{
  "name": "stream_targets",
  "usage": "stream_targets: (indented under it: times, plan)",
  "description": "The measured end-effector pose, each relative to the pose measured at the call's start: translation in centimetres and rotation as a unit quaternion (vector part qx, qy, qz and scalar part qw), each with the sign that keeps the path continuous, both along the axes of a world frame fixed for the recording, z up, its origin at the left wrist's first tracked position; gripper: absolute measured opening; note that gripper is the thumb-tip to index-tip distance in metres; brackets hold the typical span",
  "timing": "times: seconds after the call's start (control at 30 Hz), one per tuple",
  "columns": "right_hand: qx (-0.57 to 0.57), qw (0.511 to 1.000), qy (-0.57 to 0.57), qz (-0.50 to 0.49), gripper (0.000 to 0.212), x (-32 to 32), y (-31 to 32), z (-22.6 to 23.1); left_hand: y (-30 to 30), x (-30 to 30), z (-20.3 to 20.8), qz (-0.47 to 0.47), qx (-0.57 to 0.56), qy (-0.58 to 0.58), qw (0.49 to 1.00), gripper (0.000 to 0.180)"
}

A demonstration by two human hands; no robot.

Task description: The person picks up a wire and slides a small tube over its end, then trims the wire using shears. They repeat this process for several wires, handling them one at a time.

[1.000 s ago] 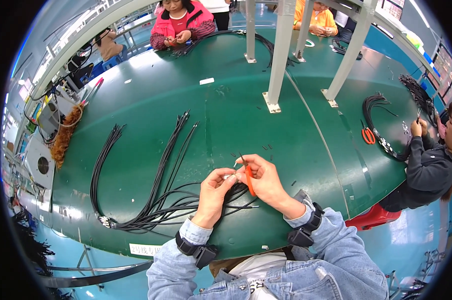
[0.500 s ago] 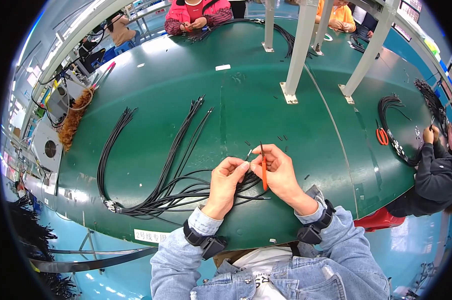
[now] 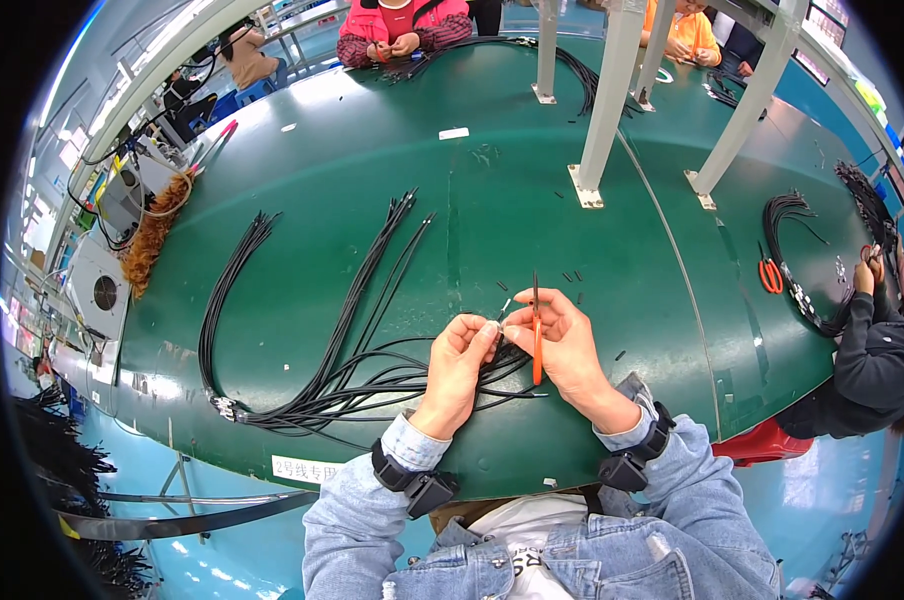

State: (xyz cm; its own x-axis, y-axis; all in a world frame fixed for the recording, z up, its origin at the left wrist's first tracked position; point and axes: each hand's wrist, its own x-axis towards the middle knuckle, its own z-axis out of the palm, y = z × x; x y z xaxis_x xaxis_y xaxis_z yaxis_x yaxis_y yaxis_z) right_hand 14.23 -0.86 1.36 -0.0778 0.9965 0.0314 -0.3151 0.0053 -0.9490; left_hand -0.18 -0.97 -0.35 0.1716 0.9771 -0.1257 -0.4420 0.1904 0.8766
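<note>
My left hand [image 3: 457, 365] pinches a black cable near its end, thumb against forefinger. The cable's pale tip [image 3: 506, 305] sticks up just beyond the fingertips. My right hand [image 3: 564, 352] holds orange-handled scissors [image 3: 537, 350], their dark blades pointing away from me. Its thumb and forefinger also meet at the cable end, close to the left fingertips; what exactly they pinch there is too small to tell. Beneath and left of my hands, a bundle of black cables [image 3: 302, 405] fans across the green table [image 3: 532, 220].
Several short black pieces [image 3: 569, 276] lie beyond my hands. White metal posts [image 3: 608, 110] stand on the table's far side. On the right lie another pair of scissors [image 3: 769, 274] and a cable bundle [image 3: 780, 235], beside a co-worker [image 3: 877, 335]. Other people work across the table.
The scissors now stand more upright in my right hand. Both hands stay together at the cable end, and the whole view has shifted slightly.
</note>
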Motion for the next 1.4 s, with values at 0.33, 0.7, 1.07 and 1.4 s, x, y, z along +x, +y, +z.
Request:
stream_targets:
  times: [0.33, 0.7, 1.07, 1.4]
  plan:
    - [0.006, 0.999, -0.033, -0.004, 0.03, 0.3, 0.0, 0.1, -0.1, 0.2, 0.1, 0.001, 0.003, 0.005, 1.0, 0.005]
    - [-0.023, 0.999, -0.03, -0.023, 0.035, 0.6, 0.0, -0.2, 0.1, -0.1, -0.2, 0.042, 0.028, -0.005, 0.999, 0.006]
    - [-0.021, 1.0, -0.02, 0.008, 0.035, 0.3, 0.1, 0.1, -0.2, 0.1, -0.1, 0.003, 0.01, 0.004, 1.0, 0.007]
    - [-0.01, 1.0, -0.016, 0.007, 0.035, 0.2, 0.0, -0.1, -0.1, -0.1, 0.4, 0.014, 0.017, 0.045, 0.999, 0.006]
